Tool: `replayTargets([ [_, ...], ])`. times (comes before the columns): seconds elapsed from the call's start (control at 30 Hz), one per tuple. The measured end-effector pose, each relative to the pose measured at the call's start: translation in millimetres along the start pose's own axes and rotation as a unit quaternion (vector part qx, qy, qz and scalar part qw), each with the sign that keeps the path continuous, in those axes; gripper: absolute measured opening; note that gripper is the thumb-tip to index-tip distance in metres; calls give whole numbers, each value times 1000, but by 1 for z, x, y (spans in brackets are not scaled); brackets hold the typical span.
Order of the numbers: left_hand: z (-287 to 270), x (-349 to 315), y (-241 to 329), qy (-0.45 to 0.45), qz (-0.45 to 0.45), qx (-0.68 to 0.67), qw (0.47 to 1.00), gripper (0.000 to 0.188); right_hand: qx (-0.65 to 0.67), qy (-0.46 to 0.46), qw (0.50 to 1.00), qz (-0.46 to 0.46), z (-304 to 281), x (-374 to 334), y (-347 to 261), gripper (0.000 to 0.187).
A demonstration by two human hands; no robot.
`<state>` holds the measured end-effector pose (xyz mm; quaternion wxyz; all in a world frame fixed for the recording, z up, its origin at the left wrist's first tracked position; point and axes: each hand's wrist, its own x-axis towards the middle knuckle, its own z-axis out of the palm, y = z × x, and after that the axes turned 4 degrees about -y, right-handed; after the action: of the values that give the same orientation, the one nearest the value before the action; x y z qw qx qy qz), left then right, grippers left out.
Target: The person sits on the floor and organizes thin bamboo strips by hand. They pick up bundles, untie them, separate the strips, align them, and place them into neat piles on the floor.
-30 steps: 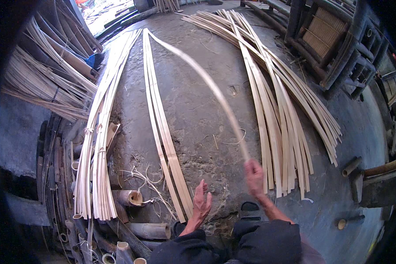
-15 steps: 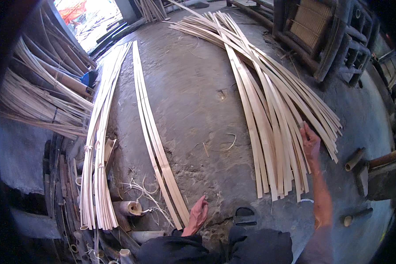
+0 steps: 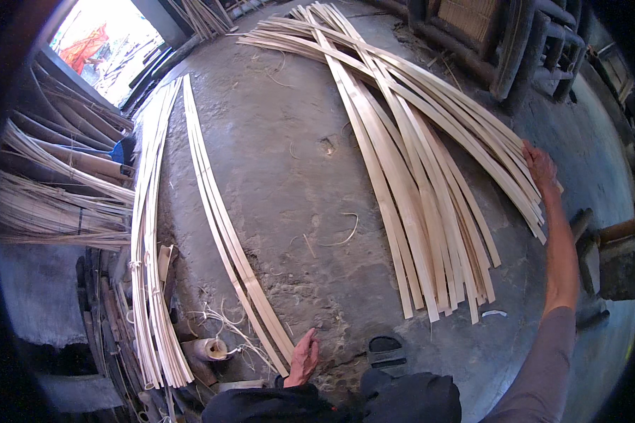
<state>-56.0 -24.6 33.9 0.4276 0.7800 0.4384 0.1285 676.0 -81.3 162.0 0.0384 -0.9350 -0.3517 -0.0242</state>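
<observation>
- Several tied strips on the floor
- A few loose strips, floor, beside the left hand
- Left hand: fingers bent, grip unclear
- Crossed pile, floor
- Right hand touching its outer strips; clamped or not, cannot tell

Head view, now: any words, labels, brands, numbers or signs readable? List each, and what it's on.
None readable.
Strips at the right hand: no lettering visible.
Strip pair by the left hand: none visible.
Bright doorway: things beyond too small and blurred to tell.
</observation>
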Motion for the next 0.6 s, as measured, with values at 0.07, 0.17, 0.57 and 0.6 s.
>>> replayTargets([
  [0.07,3,-1,-15,-1,-33,-9,999,36,-6,49,999,19,18,14,28,42],
  [0.17,-6,-1,-1,41,-32,37,998,33,-38,-6,998,50,27,26,24,43],
  [0.57,-60,-29,-69,322,-217,184,903,53,391,-140,891,-187,135,-176,-245,32],
  [0.6,-62,-34,-79,300,-290,99,904,56,444,-144,837,-286,147,-219,-286,29],
])
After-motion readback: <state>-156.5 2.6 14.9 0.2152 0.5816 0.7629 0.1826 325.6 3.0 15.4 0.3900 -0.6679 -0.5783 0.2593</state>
